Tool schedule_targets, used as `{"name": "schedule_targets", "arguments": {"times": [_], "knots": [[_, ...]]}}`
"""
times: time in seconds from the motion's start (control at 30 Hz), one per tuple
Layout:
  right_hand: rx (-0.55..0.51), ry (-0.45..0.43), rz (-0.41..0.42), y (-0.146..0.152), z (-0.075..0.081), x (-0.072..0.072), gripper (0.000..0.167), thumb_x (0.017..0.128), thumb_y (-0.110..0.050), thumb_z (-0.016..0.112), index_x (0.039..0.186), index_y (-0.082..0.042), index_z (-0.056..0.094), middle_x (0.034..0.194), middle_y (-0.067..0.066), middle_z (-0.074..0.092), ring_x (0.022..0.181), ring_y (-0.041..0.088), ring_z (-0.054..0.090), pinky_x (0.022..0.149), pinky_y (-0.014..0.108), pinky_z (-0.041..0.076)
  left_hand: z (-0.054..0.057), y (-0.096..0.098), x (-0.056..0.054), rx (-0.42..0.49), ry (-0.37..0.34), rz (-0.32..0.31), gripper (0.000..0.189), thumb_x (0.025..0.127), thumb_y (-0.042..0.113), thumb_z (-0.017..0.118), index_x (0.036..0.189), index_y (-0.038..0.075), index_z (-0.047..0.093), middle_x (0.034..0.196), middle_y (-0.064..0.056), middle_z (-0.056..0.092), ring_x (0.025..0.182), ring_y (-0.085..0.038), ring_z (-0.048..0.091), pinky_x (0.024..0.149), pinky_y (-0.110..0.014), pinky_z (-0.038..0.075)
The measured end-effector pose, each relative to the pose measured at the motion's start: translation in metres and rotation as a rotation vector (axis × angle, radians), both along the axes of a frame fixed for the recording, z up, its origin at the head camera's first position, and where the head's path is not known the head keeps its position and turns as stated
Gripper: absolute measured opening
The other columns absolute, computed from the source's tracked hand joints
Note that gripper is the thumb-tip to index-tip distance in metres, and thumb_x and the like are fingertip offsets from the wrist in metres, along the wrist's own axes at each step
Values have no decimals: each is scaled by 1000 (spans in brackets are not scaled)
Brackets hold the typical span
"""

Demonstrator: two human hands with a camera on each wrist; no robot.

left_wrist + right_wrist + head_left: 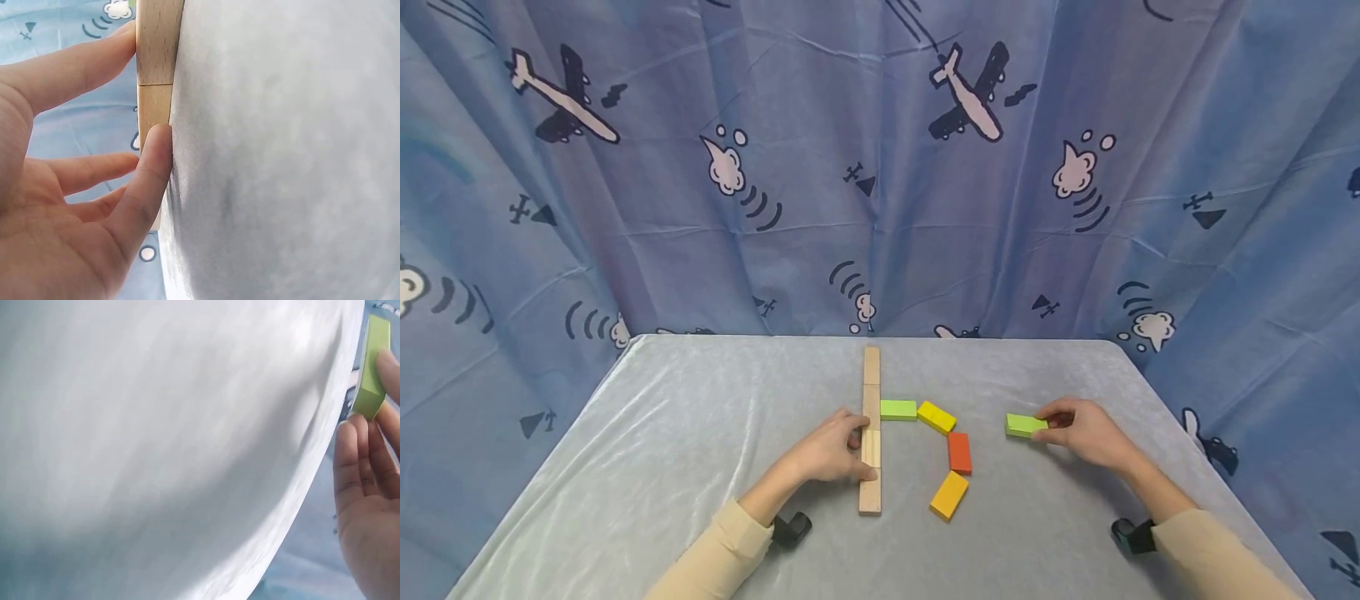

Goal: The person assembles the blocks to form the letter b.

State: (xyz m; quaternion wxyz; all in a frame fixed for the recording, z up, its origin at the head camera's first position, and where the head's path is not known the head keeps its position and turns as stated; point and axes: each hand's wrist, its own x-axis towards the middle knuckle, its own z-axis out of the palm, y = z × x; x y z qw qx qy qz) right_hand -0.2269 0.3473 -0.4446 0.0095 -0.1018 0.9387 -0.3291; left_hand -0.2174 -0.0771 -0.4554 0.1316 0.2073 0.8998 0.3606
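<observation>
A column of plain wooden blocks (870, 492) runs front to back along the middle of the table. My left hand (833, 447) touches its left side with thumb and fingertips. In the left wrist view, the fingers (153, 156) are fairly straight against the wooden blocks (159, 47). To the right, my right hand (1088, 431) pinches a light green block (1022, 426) by its right end. That green block (374, 369) is at the right edge of the right wrist view, between thumb and fingers. A second green block (898, 410) abuts the column's right side.
From that second green block curve a yellow block (937, 417), a red-orange block (959, 453) and an orange-yellow block (950, 496). All lie on a pale grey cloth-covered table (700, 400). Behind it hangs a blue curtain (820, 250) with airplane prints.
</observation>
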Motion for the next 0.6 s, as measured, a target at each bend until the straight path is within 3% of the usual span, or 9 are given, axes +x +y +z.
{"name": "schedule_targets", "arguments": {"times": [0.37,0.6], "knots": [[-49,50,56,-43,9,8,29,81,-20,87,103,-4,76,93,3,67,81,16,57,69,26,49,-1,0,0,3,-12,7,84,74,25,92,143,-2,52,117,-8,55,102,-20,58,79,-36,51],[-67,32,73,-71,12,18,27,81,-19,87,101,-7,75,90,2,63,81,19,56,68,27,48,0,-1,0,6,-10,-1,84,74,24,92,143,-3,52,118,-10,55,102,-22,58,79,-38,51]]}}
